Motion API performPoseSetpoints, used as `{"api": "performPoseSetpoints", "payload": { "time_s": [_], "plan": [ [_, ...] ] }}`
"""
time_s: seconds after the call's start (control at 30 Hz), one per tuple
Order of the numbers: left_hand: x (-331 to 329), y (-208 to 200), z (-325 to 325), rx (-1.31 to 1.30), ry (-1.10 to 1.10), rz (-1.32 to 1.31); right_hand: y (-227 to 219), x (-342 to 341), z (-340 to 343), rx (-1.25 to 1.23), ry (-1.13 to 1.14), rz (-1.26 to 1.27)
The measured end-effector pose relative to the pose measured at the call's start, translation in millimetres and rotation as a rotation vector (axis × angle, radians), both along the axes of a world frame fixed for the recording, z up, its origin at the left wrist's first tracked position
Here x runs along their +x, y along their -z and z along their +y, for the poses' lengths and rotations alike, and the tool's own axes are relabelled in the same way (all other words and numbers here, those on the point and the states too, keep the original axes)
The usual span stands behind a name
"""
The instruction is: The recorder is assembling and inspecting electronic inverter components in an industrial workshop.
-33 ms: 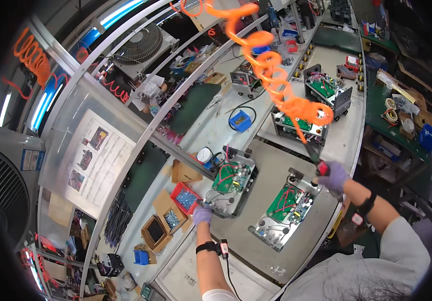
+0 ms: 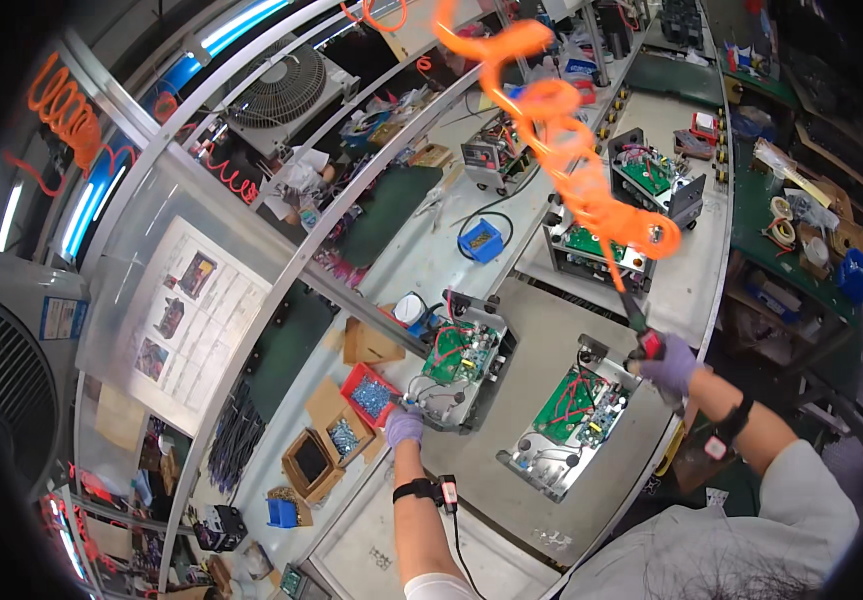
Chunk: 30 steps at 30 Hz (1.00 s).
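My right hand [image 2: 667, 366], in a purple glove, is closed around an air screwdriver [image 2: 648, 342] with a black and red body, its top joined to a coiled orange hose [image 2: 591, 185]. Below and left of it lies an open metal chassis [image 2: 553, 470] with a green circuit board [image 2: 563, 405] and red wires. My left hand [image 2: 403, 430], also gloved, is at the corner of a red bin [image 2: 356, 375] of small screws, close beside a second chassis [image 2: 471, 400]. Its fingers look pinched together; what they hold, if anything, is hidden.
Cardboard boxes [image 2: 313, 462] of small parts and a blue bin [image 2: 282, 513] stand left of my left hand. Farther up the bench are more open units [image 2: 596, 255] and a blue tray [image 2: 481, 241]. A metal frame post [image 2: 251, 340] crosses on the left.
My right hand and the screwdriver have shifted slightly right and down, and the orange hose has swung right with them. My left hand stays by the red bin.
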<state>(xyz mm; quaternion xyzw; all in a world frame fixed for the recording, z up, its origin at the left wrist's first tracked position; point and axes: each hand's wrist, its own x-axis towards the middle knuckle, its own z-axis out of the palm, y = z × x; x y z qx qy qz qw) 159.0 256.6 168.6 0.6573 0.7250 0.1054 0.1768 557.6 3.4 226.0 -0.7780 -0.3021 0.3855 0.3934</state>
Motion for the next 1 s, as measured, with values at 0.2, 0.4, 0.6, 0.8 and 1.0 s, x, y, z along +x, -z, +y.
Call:
{"api": "performPoseSetpoints", "payload": {
  "time_s": [0.2,0.4,0.6,0.8,1.0],
  "plan": [
    [-29.3,28.2,21.1,-0.166,-0.083,-0.325,75.6,-60.0,-53.3,-0.027,0.419,0.35],
    [-76.8,151.5,61.5,-0.156,-0.732,-1.108,100.3,-79.8,-63.5,0.072,0.41,0.568],
    [-39.9,194.3,91.6,-0.029,-0.449,-0.971,128.0,-74.1,-45.5,-0.036,0.559,0.592],
    [-36.7,157.1,34.1,-0.038,-0.294,-0.599,161.5,-39.2,-33.1,0.015,0.482,0.683],
    [-11.3,158.2,-75.0,-0.005,-0.369,-0.593,187.8,-15.2,-30.6,0.164,0.321,0.723]
  ]
}}
